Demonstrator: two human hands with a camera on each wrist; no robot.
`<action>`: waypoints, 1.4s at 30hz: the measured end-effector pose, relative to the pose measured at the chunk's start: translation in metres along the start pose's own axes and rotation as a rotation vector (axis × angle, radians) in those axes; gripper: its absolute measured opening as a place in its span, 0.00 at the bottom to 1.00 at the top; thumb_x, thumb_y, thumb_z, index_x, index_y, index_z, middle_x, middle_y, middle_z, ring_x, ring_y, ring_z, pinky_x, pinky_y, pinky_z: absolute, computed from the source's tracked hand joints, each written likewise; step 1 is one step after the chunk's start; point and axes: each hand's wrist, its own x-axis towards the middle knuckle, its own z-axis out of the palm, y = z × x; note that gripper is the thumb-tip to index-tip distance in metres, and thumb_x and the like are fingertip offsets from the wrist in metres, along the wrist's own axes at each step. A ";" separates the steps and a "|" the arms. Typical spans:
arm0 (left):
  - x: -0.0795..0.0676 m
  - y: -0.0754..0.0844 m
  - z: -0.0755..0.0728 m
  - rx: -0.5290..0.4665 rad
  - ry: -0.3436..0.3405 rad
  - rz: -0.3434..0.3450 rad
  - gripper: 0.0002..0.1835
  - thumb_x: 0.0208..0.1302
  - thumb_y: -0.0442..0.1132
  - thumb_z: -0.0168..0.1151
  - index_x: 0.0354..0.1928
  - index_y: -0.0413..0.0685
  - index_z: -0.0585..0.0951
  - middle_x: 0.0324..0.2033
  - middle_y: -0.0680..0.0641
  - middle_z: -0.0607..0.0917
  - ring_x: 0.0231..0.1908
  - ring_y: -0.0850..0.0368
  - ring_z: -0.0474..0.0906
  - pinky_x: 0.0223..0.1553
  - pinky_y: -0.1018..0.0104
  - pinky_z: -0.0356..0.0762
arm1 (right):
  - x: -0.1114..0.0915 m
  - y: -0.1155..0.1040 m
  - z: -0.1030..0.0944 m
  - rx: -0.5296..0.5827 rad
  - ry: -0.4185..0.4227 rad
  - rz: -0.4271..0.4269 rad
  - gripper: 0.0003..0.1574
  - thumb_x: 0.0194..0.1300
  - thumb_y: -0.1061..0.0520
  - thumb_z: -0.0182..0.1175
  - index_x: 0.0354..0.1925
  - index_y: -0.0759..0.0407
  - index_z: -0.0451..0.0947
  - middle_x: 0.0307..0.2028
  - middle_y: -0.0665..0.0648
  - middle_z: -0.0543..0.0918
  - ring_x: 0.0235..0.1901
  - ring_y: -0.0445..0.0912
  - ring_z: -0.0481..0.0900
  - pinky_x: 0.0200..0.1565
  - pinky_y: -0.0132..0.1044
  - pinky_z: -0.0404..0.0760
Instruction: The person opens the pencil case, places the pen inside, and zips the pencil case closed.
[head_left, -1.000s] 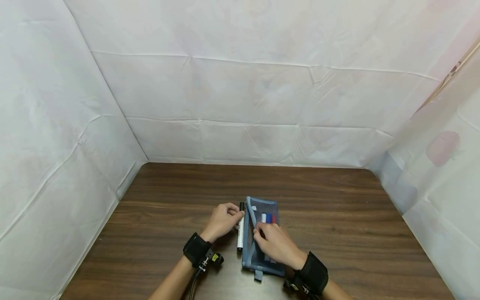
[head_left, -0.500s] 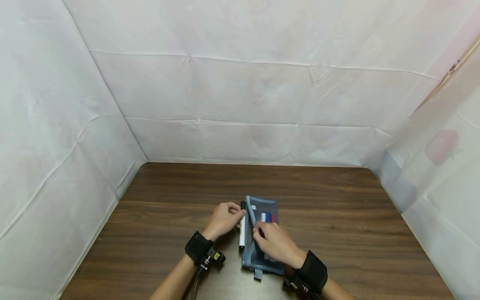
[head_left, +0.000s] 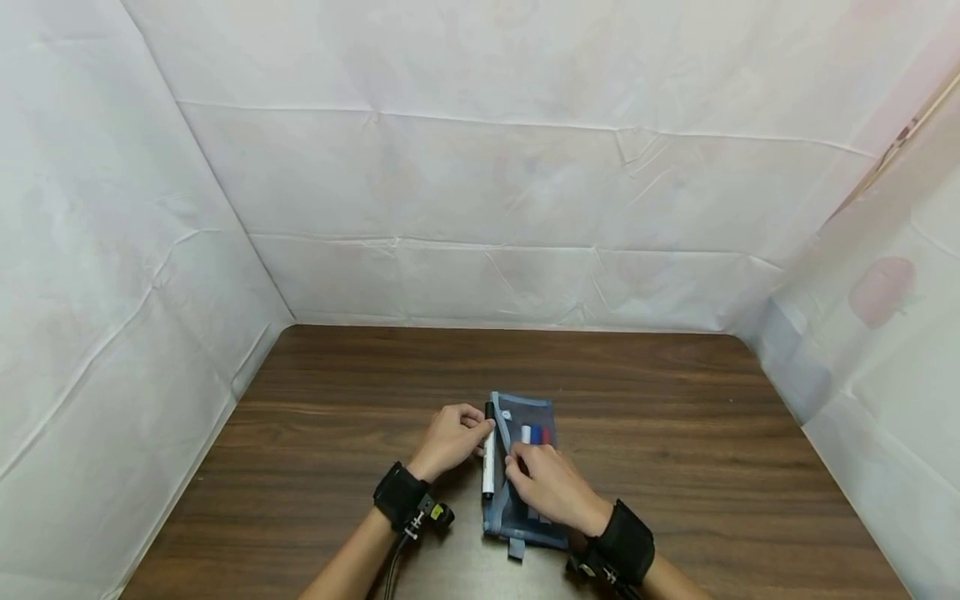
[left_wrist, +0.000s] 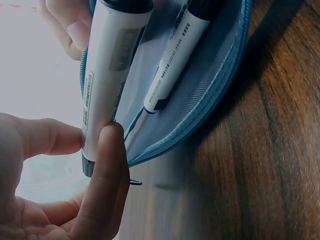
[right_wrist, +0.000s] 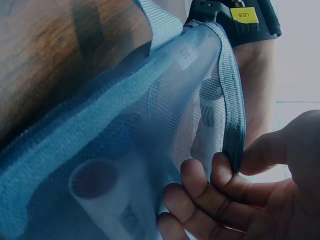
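My left hand point(head_left: 448, 440) pinches a white marker with a black cap point(head_left: 489, 468) between thumb and fingers. This marker lies along the left edge of a blue mesh zipper pouch point(head_left: 517, 527). In the left wrist view the pouch mouth gapes, and the held marker point(left_wrist: 111, 75) is at that opening. Another marker point(left_wrist: 172, 67) lies inside. With thumb and fingertips, my right hand point(head_left: 551, 483) grips the zippered edge point(right_wrist: 232, 115) of the pouch. Through the mesh show white, blue point(head_left: 536, 435) and red point(head_left: 546, 436) marker ends, partly covered by the right hand.
Dark wood-grain table point(head_left: 675, 433) lies under the pouch. White cloth walls point(head_left: 480, 183) rise behind it and on both sides. Each wrist wears a black strap with a camera, and a cable point(head_left: 392, 567) runs from the left one.
My left hand has moved slightly right with the marker, from beside the pouch to over its left edge. The right hand keeps its hold on the pouch, almost still.
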 end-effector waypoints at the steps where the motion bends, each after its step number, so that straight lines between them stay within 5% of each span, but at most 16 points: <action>1: 0.000 0.000 0.000 -0.001 -0.001 -0.003 0.16 0.76 0.42 0.66 0.51 0.33 0.84 0.34 0.45 0.88 0.29 0.54 0.88 0.35 0.54 0.88 | 0.000 0.000 0.000 0.000 0.001 -0.001 0.19 0.82 0.60 0.53 0.29 0.51 0.74 0.18 0.44 0.64 0.15 0.35 0.60 0.21 0.30 0.58; 10: -0.001 0.001 0.005 -0.012 0.015 -0.051 0.14 0.76 0.42 0.67 0.48 0.35 0.83 0.31 0.46 0.87 0.27 0.56 0.87 0.34 0.56 0.88 | -0.001 -0.001 0.001 0.004 0.010 -0.020 0.20 0.83 0.60 0.52 0.28 0.52 0.72 0.18 0.45 0.62 0.15 0.35 0.56 0.23 0.30 0.56; 42: -0.011 -0.006 0.014 -0.079 -0.041 -0.044 0.13 0.74 0.40 0.67 0.47 0.33 0.83 0.31 0.45 0.87 0.26 0.57 0.86 0.34 0.57 0.88 | -0.001 0.000 0.000 0.037 -0.005 -0.024 0.18 0.84 0.58 0.52 0.31 0.52 0.75 0.18 0.45 0.64 0.15 0.35 0.59 0.22 0.30 0.58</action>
